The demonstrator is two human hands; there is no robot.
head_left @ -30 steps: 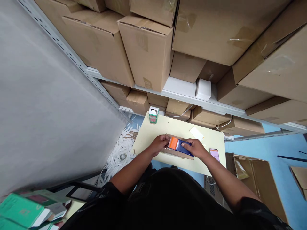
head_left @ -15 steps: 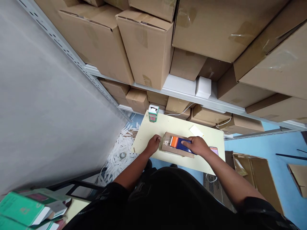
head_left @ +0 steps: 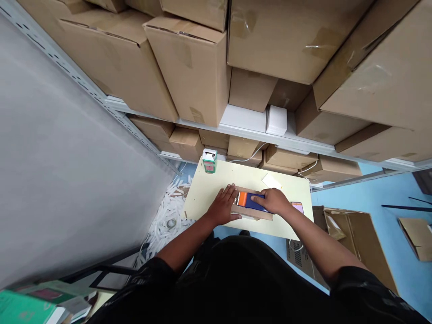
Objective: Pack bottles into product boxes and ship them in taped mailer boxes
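Note:
A small brown carton (head_left: pixel 251 212) lies on the cream table, partly covered by my hands. My left hand (head_left: pixel 222 208) rests on the carton's left end with its palm down and fingers stretched out. Wrapped round a blue and orange tape dispenser (head_left: pixel 249 200), my right hand (head_left: pixel 276 201) holds it over the carton's top. The dispenser's orange, toothed end points left, close to my left fingers. Whether its edge touches the cardboard I cannot tell.
On the cream table (head_left: pixel 197 198) stand a green and white box (head_left: pixel 209 162), a white paper (head_left: pixel 272 181) and a phone (head_left: pixel 297 207). Shelves of cartons (head_left: pixel 189 72) rise behind. White strips (head_left: pixel 160 225) litter the floor at left; an open carton (head_left: pixel 362 243) stands at right.
My left hand has gone from closed beside the carton to flat on its left end. The right hand keeps the tape dispenser over the carton. The view has shifted slightly.

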